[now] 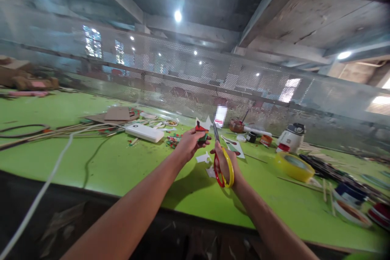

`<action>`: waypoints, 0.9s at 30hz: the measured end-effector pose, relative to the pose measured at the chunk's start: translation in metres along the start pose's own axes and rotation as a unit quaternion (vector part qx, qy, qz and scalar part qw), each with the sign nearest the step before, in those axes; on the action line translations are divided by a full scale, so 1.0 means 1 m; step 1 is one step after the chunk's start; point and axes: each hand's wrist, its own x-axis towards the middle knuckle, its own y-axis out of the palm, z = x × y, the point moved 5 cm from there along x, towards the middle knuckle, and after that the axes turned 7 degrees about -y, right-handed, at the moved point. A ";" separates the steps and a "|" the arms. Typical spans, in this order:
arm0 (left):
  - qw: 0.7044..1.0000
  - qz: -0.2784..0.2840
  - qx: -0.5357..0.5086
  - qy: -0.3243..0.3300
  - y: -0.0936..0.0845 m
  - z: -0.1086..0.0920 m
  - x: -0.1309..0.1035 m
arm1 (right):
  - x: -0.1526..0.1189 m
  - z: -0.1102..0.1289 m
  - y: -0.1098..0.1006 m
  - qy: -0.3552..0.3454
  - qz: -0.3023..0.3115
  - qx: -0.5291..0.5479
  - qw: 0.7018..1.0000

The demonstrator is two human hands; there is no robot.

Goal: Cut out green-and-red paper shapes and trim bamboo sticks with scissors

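Observation:
My left hand (191,143) pinches a small painted paper piece (201,129), red and green with a white uncut edge, above the table. Close by on the right, my right hand (224,161) grips scissors (228,170) with one red and one yellow handle loop, their blades pointing up and away beside the paper. Beneath the hands lie white paper scraps (203,157). A white sheet with green and dark red painted shapes (235,146) rests behind my right hand. How far the blades are apart I cannot make out.
The green table (122,170) carries a white power bank (144,133) with a cable (57,166) running off the front edge. To the right are yellow tape (295,166), paint jars (266,141) and a white bottle (291,137). A perforated metal screen (183,77) stands behind.

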 end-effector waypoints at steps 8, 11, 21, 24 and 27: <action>0.994 -0.084 0.002 0.066 -0.022 -0.015 0.006 | 0.000 0.014 0.002 -0.016 0.106 -0.032 0.994; 0.993 -0.093 0.000 0.076 -0.025 -0.019 0.008 | -0.001 0.025 -0.003 -0.050 0.145 -0.115 0.982; 0.991 -0.047 0.052 0.116 -0.022 -0.035 -0.001 | 0.002 0.034 -0.013 -0.103 0.197 -0.185 0.957; 0.991 -0.001 0.089 0.099 -0.012 -0.033 -0.004 | -0.002 0.035 -0.010 -0.117 0.207 -0.170 0.957; 0.990 0.055 0.098 0.090 -0.004 -0.031 -0.008 | -0.003 0.034 -0.010 -0.126 0.205 -0.155 0.958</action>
